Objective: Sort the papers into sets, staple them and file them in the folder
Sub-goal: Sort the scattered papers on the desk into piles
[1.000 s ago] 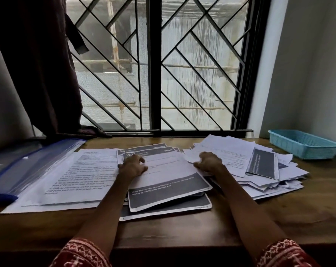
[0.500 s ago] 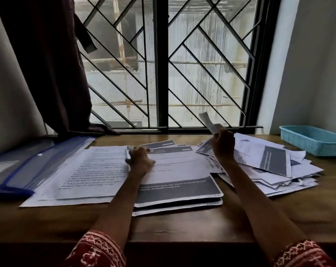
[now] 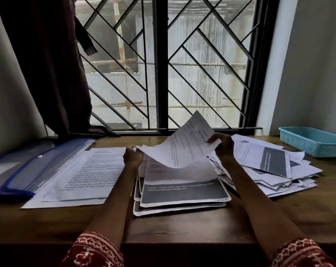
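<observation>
Half a second ago the right hand (image 3: 222,144) held only a small corner of paper above the loose heap; now it pinches the far edge of a whole lifted sheet (image 3: 180,143), which arches up and leftward over the middle stack (image 3: 182,187). Its fingertips are hidden behind the paper's edge, and the print on the sheet is too blurred to read. At 9 o'clock from it, the left hand (image 3: 132,158) rests on the far left corner of the middle stack; the lifted sheet covers its fingers, so I cannot tell whether they grip or lie flat. That stack's top page shows a dark band with pale lettering, hard to make out, and its lower pages peek out toward the near edge of the surface (image 3: 173,228).

At 3 o'clock from the right hand lies the untidy heap of papers (image 3: 275,170), overlapping, with one dark-printed page on top. At 9 o'clock from the left hand sit flat text sheets (image 3: 86,176), and further left the blue translucent folder (image 3: 28,170), cut off by the left border. A teal basket (image 3: 315,141) stands at 2 o'clock near the wall, partly cut off. Bare wood runs along the near edge between the forearms. Patterned red sleeves (image 3: 94,251) are cropped at the bottom. A grilled window (image 3: 163,64) and a dark curtain (image 3: 53,64) fill the far side.
</observation>
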`<state>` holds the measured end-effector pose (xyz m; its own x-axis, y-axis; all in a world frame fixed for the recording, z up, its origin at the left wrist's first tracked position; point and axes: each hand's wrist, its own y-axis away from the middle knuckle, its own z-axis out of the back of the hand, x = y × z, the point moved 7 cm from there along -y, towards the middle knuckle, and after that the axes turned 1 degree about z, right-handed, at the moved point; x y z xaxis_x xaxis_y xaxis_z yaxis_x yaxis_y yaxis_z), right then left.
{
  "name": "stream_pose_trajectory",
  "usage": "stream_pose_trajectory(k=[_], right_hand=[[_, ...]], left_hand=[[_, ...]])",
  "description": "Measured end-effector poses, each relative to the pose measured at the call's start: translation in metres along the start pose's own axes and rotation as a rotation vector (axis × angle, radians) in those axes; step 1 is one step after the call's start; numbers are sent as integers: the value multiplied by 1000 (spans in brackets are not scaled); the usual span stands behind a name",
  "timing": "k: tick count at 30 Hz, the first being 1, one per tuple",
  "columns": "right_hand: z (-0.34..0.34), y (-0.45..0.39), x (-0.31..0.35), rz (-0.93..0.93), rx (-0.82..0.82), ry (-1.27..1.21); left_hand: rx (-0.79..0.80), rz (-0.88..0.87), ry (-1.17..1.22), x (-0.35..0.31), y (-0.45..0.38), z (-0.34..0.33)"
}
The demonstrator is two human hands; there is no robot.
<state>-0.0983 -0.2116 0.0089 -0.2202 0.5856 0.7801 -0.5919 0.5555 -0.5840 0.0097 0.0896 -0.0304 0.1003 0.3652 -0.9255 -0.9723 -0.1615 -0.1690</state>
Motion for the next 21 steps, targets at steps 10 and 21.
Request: stream_pose_trajectory(k=[10, 21], right_hand=[[-20, 10, -18, -390, 197, -819], [-11, 9, -20, -270, 151, -382]], left_hand=[[196, 400, 966, 19, -2, -4], [468, 351, 742, 4, 9, -6]])
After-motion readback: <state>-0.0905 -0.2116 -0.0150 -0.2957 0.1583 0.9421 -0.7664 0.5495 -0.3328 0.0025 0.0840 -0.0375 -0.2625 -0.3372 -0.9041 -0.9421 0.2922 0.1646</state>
